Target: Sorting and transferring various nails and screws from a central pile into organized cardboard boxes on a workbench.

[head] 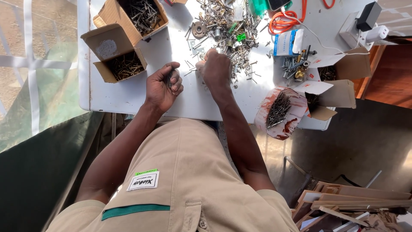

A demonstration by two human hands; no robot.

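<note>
Sorting at the white table (128, 96), seen from above. Your left hand (162, 88) is cupped and closed around a small bundle of dark nails (169, 78), which show between thumb and fingers. Your right hand (216, 68) rests at the near edge of the mixed heap of screws and fittings (225, 28), fingers curled down among loose pieces; whether they pinch one cannot be told from this view. The step in hand appears to be picking: nails are drawn singly from the heap and gathered in the left palm. The next move likely calls for a fine fingertip pinch on one nail, then a short carry leftward to the bundle, just beside. Two open cardboard boxes (124, 64) of similar fasteners lie left of the left hand; a red-stained tub of nails (279, 111) stands at the right.
</note>
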